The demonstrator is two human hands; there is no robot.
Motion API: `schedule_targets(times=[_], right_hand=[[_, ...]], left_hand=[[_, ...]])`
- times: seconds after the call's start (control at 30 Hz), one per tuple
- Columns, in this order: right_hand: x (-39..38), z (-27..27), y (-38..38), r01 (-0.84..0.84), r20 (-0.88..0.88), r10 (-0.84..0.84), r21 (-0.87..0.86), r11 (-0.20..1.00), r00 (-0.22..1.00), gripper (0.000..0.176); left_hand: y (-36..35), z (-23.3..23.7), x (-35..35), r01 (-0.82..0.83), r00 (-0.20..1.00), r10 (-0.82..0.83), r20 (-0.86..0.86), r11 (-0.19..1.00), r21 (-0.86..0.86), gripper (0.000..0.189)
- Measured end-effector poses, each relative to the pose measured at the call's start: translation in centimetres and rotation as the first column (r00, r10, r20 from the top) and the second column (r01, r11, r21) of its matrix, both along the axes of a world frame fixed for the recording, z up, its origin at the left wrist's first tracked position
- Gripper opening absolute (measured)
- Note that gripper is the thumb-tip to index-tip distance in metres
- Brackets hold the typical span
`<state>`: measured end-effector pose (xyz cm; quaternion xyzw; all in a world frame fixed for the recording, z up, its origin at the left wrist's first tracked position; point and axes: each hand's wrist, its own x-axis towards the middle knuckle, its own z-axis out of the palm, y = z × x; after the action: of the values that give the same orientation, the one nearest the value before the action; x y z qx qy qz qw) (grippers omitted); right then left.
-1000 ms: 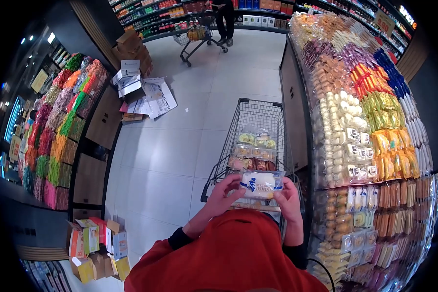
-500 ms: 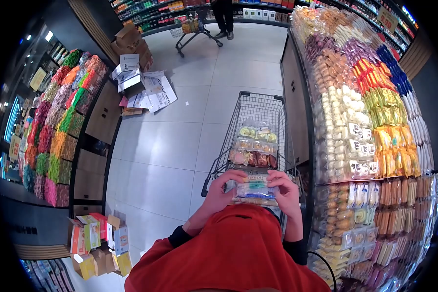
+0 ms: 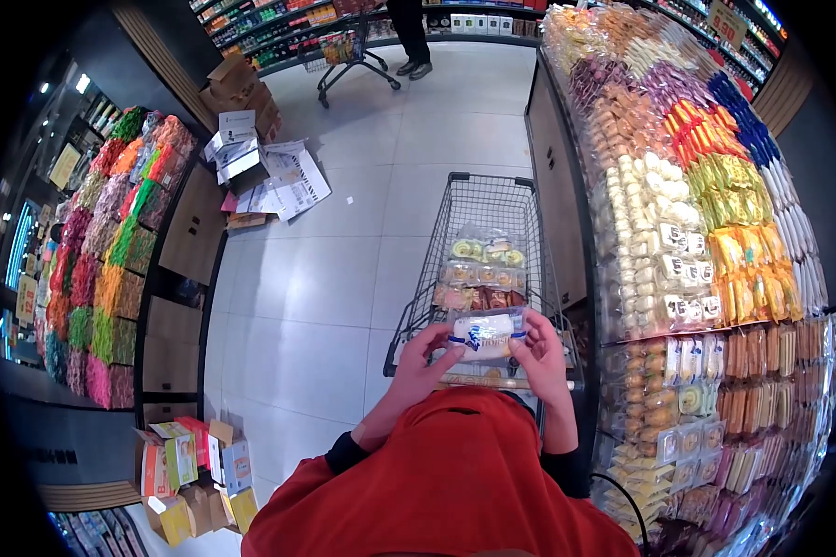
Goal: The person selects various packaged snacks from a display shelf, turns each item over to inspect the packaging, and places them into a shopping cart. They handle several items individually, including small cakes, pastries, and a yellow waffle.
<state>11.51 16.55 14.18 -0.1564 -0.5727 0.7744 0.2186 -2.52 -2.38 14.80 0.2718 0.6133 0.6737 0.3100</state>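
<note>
Between my two hands is a clear plastic package (image 3: 487, 334) with white contents and blue print, held level above the near end of the shopping cart (image 3: 492, 190). My left hand (image 3: 424, 358) grips its left end, thumb on the near side. At the right end, my right hand (image 3: 542, 356) pinches it between thumb and fingers. Beyond the package, packs with green-and-cream rolls (image 3: 486, 249), packs of round pastries (image 3: 481, 275) and reddish-brown packs (image 3: 469, 298) lie in rows in the cart.
Stacked packaged snacks (image 3: 659, 251) rise at the right. Colourful packets (image 3: 111, 260) fill a left display. Flattened cartons (image 3: 283, 181) and open boxes (image 3: 195, 473) lie on the left floor. A person (image 3: 411, 37) stands at the back beside another cart (image 3: 348, 51).
The package has turned in my hands and its white, blue-printed face now shows. In the view, the person and far cart have shifted left.
</note>
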Motion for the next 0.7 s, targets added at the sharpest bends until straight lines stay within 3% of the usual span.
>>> schedule_targets(times=[0.13, 0.4, 0.7], right_hand=[[0.2, 0.0, -0.1, 0.013, 0.021, -0.011, -0.098, 0.995, 1.0, 0.056], [0.5, 0.6, 0.1, -0.001, 0.067, 0.01, -0.135, 0.991, 0.998, 0.057], [0.2, 0.4, 0.0, -0.024, 0.101, 0.042, -0.168, 0.985, 0.994, 0.054]], left_hand=[[0.1, 0.0, 0.0, 0.007, 1.0, -0.007, 0.017, 1.0, -0.006, 0.035], [0.3, -0.2, -0.1, 0.018, 1.0, -0.018, 0.015, 1.0, -0.022, 0.032], [-0.1, -0.6, -0.3, 0.042, 0.977, -0.037, 0.209, 0.999, -0.021, 0.025]])
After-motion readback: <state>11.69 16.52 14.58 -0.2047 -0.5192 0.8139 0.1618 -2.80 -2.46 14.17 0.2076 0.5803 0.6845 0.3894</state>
